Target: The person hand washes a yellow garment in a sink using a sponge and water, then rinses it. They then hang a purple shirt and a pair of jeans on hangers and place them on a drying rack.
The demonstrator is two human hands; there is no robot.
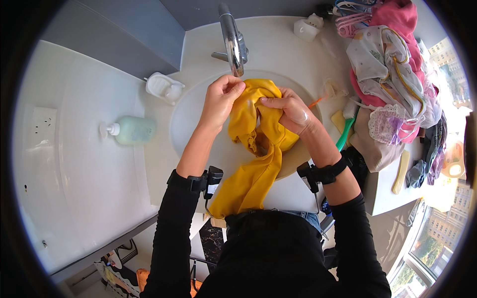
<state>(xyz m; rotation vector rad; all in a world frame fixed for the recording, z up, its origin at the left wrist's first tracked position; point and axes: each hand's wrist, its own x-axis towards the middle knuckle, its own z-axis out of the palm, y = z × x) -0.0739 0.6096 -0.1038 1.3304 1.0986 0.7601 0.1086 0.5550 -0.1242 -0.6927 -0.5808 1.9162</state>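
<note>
A yellow cloth garment [257, 149] hangs bunched over the washbasin [193, 130], its lower part draped over the front edge against the person's waist. My left hand [223, 98] pinches its upper left edge between thumb and fingers, just below the faucet spout. My right hand [292, 108] grips the upper right side, thumb on top, with a small white patch like foam near the wrist. The chrome faucet [233, 44] stands behind the basin; no running water is visible. Folds hide part of the fingers of my right hand.
Left of the basin are a pump bottle [135, 130] and a white soap dish [164, 87]. A white cat-shaped holder [308, 28] stands behind. At right lie a green-handled brush [346, 130], a yellow bar [338, 121] and piled clothes [387, 67] with pink hangers [352, 24].
</note>
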